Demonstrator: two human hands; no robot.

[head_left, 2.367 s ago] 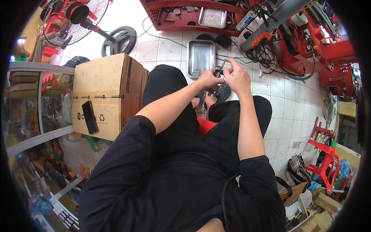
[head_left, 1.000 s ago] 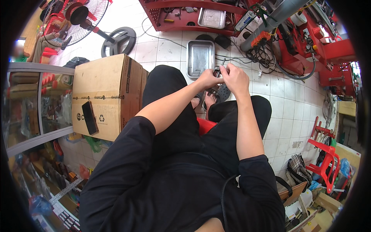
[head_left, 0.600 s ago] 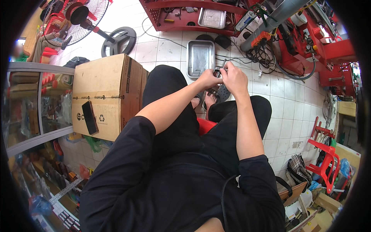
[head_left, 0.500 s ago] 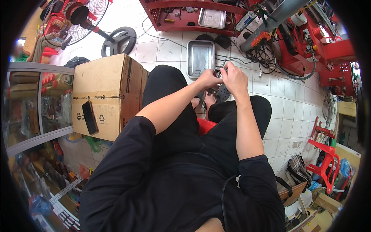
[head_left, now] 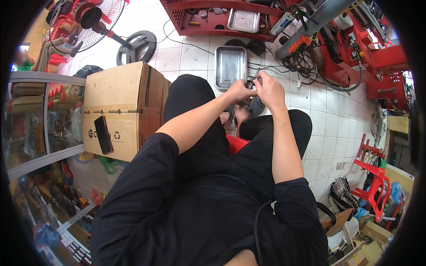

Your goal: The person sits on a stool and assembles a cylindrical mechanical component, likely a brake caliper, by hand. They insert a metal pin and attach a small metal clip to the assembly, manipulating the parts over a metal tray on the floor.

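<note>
In front of my knees, both hands meet over a small dark metal part. Much of it is hidden by my fingers, so its kind cannot be made out. My left hand is closed on the part from the left, thumb toward the right hand. From the other side my right hand pinches it with bent fingers. A thin rod-like end sticks up beyond the fingers. Just past the hands, a grey metal tray rests on the tiled floor with a few small dark pieces at its near end.
To my left stands a cardboard box with a phone on top, beside a glass cabinet. A fan and a red tool cart stand ahead. Cables and red machinery lie ahead right; a red stool is at right.
Both hands stay in almost the same place on the metal part. Only the right hand's fingers have shifted slightly.
</note>
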